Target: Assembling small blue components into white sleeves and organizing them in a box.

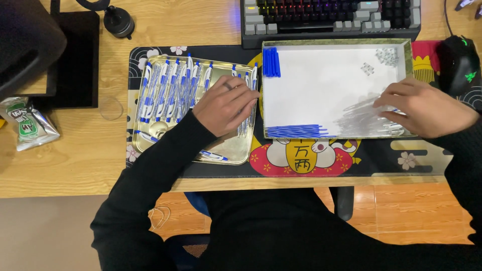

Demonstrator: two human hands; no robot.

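Pens (pixel 165 90), white with blue caps, fill the gold metal tray (pixel 236 150), and the left hand (pixel 226 105) lies palm down over those at its right side, fingers curled onto them; whether it grips one I cannot tell. The right hand (pixel 427 108) presses bent fingers on a heap of clear pen barrels (pixel 361 120) in the white box (pixel 321 85). Blue refills (pixel 296 131) line the box's near wall, blue caps (pixel 271 62) its far left corner, small springs (pixel 386 56) its far right.
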